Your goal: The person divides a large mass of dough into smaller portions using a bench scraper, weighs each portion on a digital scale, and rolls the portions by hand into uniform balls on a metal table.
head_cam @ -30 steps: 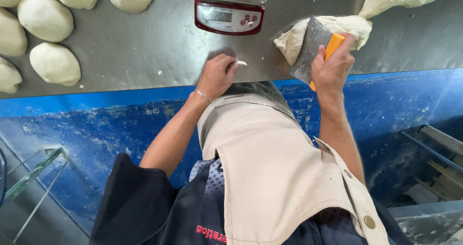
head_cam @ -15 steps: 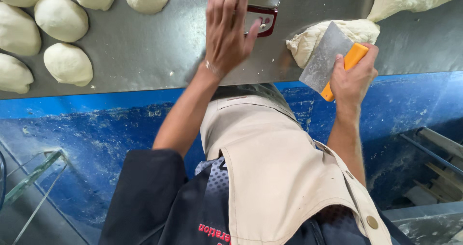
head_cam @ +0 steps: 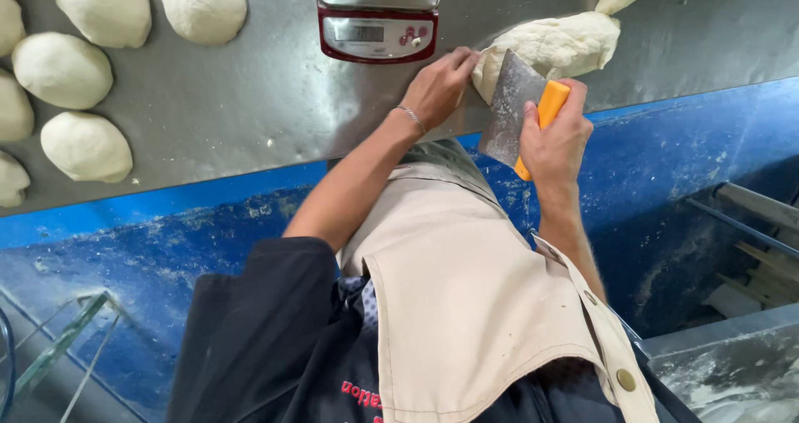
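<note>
Left hand (head_cam: 439, 86) has dropped from the air onto the dough lump (head_cam: 549, 47) on the steel bench (head_cam: 250, 106), fingers loose against its edge. Right hand (head_cam: 556, 140) grips the orange-handled scraper (head_cam: 514, 111) beside it, red scale (head_cam: 377, 23) just behind.

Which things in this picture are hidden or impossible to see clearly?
- Head view: scale display is too small to tell; the top edge cuts off what lies on it.
- The scraper covers part of the dough piece between left hand and right hand.
- Left edge cuts dough balls.
</note>
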